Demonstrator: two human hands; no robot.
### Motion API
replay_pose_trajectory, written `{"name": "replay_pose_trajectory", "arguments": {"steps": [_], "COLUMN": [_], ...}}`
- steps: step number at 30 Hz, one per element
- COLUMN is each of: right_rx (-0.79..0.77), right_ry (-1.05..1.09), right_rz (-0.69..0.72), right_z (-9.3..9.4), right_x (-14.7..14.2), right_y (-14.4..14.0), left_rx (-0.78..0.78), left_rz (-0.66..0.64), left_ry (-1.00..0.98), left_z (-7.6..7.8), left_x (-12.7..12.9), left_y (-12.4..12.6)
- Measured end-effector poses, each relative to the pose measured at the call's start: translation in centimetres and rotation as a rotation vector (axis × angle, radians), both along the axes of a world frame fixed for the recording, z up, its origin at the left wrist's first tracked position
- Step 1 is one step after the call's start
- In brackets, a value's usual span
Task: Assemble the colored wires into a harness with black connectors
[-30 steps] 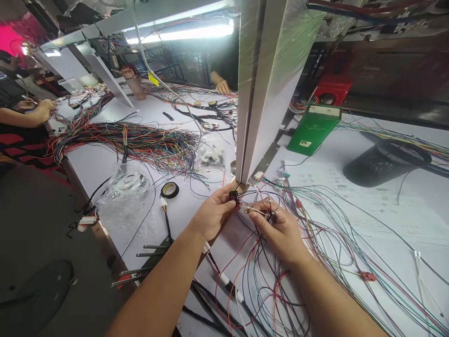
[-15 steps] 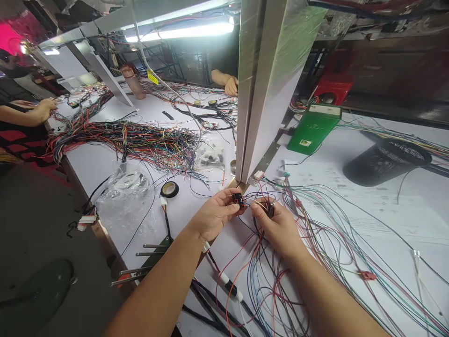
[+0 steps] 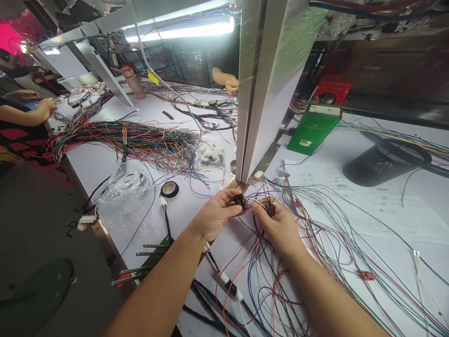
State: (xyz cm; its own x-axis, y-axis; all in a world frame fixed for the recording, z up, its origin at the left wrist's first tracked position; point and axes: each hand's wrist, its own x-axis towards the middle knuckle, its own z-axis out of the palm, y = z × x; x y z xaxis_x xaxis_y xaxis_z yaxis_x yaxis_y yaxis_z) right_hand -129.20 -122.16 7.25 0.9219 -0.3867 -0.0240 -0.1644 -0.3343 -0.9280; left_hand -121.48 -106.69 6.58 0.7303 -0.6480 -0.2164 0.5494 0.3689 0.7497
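hidden: connector (image 3: pixel 240 200) pins too small to tell, partly covered by fingers
left hand (image 3: pixel 214 216): pinching connector, just below divider panel (image 3: pixel 266 93)
right hand (image 3: pixel 278 227): pinching thin wire (image 3: pixel 258 203) beside connector
texture: glossy tangled wires (image 3: pixel 315 234), white table (image 3: pixel 368 210)

connector (image 3: pixel 240 200) detail too small | co-worker (image 3: pixel 21 112) cut off by left edge

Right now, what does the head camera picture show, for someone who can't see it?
The left hand pinches a small black connector while the right hand holds thin wires up to it, above a white table covered in tangled coloured wires. A roll of black tape lies to the left.
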Motion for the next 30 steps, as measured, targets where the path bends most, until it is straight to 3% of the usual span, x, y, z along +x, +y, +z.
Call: {"name": "replay_pose_trajectory", "arguments": {"steps": [15,22,30], "right_rx": [0.03,-0.034,-0.101], "right_ry": [0.033,0.039,0.053], "right_rz": [-0.063,0.059,0.097], "right_z": [0.24,0.1,0.55], "right_x": [0.08,0.14,0.34], "right_y": [-0.12,0.32,0.44], "left_rx": [0.052,0.074,0.099], "left_rz": [0.02,0.032,0.044], "left_ry": [-0.079,-0.084,-0.077], "left_z": [-0.42,-0.31,-0.1], "left_x": [-0.11,-0.18,-0.22], "left_y": [-0.14,-0.2,-0.25]}}
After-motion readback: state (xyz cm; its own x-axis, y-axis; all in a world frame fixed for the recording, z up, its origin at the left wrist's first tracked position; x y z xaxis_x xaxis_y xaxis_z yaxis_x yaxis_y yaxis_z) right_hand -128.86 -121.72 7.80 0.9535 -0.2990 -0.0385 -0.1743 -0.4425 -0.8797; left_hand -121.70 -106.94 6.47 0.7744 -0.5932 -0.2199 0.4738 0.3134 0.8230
